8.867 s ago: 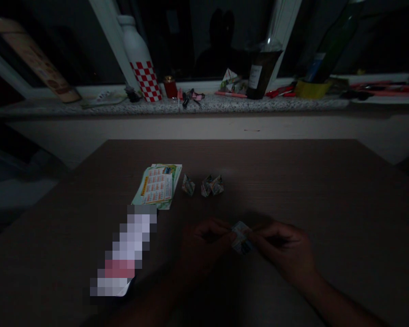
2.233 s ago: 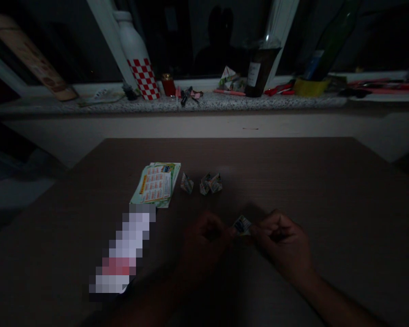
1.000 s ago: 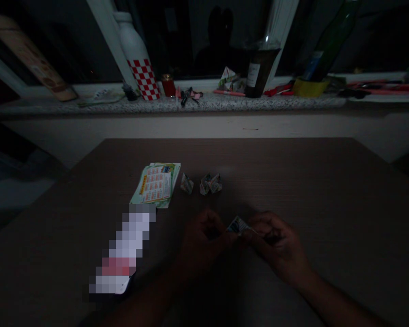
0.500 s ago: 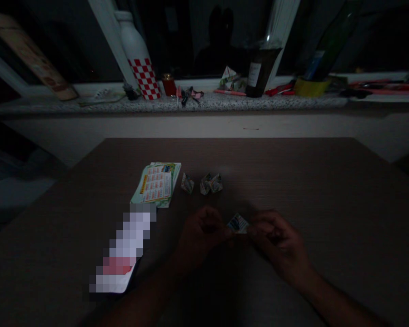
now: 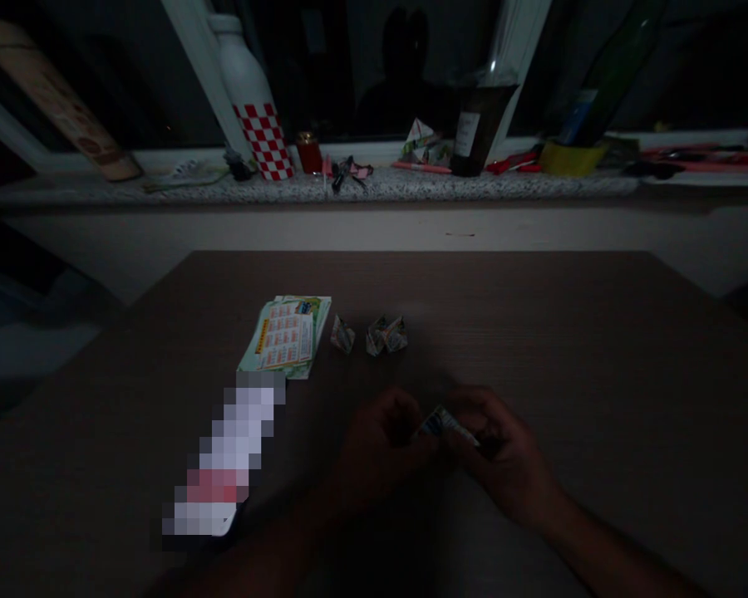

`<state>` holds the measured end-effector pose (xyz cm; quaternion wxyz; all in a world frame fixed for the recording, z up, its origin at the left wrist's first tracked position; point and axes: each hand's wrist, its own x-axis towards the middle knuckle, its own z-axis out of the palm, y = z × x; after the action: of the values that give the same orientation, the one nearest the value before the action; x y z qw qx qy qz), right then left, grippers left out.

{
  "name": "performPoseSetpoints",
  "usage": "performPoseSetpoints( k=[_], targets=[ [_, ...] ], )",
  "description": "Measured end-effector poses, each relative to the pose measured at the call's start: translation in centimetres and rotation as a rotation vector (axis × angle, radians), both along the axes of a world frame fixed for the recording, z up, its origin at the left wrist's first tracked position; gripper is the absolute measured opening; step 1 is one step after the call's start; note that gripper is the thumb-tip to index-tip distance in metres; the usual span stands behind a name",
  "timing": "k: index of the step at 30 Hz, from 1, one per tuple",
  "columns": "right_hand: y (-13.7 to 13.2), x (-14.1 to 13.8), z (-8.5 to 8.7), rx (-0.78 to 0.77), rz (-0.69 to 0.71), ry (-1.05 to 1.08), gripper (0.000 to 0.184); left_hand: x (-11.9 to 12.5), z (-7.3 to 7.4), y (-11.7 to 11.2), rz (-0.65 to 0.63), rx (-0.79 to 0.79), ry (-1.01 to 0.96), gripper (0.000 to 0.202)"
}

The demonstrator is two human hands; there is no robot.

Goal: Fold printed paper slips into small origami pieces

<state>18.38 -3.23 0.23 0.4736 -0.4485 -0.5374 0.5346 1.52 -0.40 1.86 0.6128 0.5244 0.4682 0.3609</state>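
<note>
The scene is very dark. My left hand (image 5: 380,448) and my right hand (image 5: 504,453) meet over the brown table (image 5: 598,349), both pinched on a small folded piece of printed paper (image 5: 441,422) held between their fingertips. Further back on the table lie two small folded paper pieces: a single one (image 5: 342,334) and a wider one (image 5: 386,334). A stack of printed calendar sheets (image 5: 287,336) lies to their left.
A blurred-out flat object (image 5: 224,461) lies at the table's front left. Behind the table runs a granite windowsill (image 5: 324,189) with a white bottle with red checks (image 5: 253,100), a dark bottle (image 5: 477,124), a green bottle (image 5: 604,79), a yellow tape roll (image 5: 570,158) and small items.
Both hands have drawn closer together around the folded paper, which has tilted and sunk lower between the fingers; it is smaller than 8.9 s ago.
</note>
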Motion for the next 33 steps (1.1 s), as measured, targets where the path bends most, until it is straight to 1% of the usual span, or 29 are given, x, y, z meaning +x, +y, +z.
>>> performPoseSetpoints(
  k=[3,8,12,17,23,29,31,33],
  targets=[
    [0.0,0.0,0.1,-0.002,-0.001,-0.012,0.021,0.2,-0.3,-0.1,-0.041,-0.014,-0.048,0.020],
    [0.0,-0.1,0.3,0.014,0.020,0.010,0.020,-0.1,-0.5,0.0,-0.035,0.003,-0.111,0.028],
    [0.0,-0.1,0.3,0.031,0.005,0.010,0.019,-0.2,-0.2,0.2,-0.018,-0.077,-0.173,0.035],
    [-0.1,-0.1,0.4,-0.002,-0.006,0.040,0.019,-0.2,0.1,0.3,-0.002,-0.136,-0.161,0.037],
    [0.0,0.3,0.4,0.010,-0.054,0.070,0.020,-1.0,-0.3,0.8,-0.007,-0.128,-0.187,0.036],
    [0.1,0.8,0.3,-0.026,-0.032,0.055,0.025,-1.4,0.0,1.1,0.068,-0.097,-0.216,0.040],
    [0.1,0.8,0.3,-0.015,-0.057,0.056,0.022,-1.4,0.0,1.2,0.087,-0.087,-0.198,0.039],
    [0.0,0.7,0.3,0.010,-0.093,0.060,0.016,-1.4,-0.1,1.2,0.080,-0.081,-0.185,0.036]
  ],
)
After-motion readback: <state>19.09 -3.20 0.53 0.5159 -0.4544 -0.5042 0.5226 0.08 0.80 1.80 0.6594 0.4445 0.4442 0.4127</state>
